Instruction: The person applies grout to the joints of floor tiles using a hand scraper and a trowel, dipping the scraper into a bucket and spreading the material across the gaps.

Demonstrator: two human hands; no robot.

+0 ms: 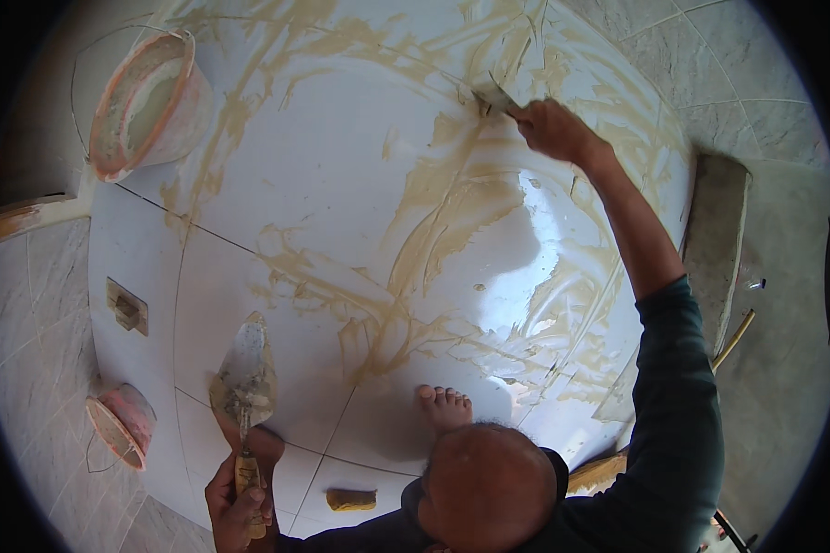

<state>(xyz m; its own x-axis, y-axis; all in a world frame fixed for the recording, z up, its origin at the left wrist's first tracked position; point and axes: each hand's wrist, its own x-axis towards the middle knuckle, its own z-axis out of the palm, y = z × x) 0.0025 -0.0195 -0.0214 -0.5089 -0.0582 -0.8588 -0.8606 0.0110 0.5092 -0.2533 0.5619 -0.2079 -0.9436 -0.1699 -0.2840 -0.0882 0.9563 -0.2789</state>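
Observation:
In my left hand (233, 509), at the lower left, is a pointing trowel (249, 359). My fingers wrap its wooden handle, and its blade, smeared with paste, points away from me. My right hand (558, 131) reaches far out to the upper right, closed on a putty knife (498, 99). The knife's blade is at the tiled surface, near a joint streaked with beige grout (443, 207). Large white tiles (341, 138) spread under both hands, with grout smeared along several joints. My bare foot (445, 407) stands on a tile below the smears.
A bucket (189, 115) of pale paste is at the upper left; a smaller bucket (134, 419) lies lower left. Near it is a square fitting (127, 307). A yellow sponge (350, 500) rests near my leg. A raised ledge (715, 212) borders the right side.

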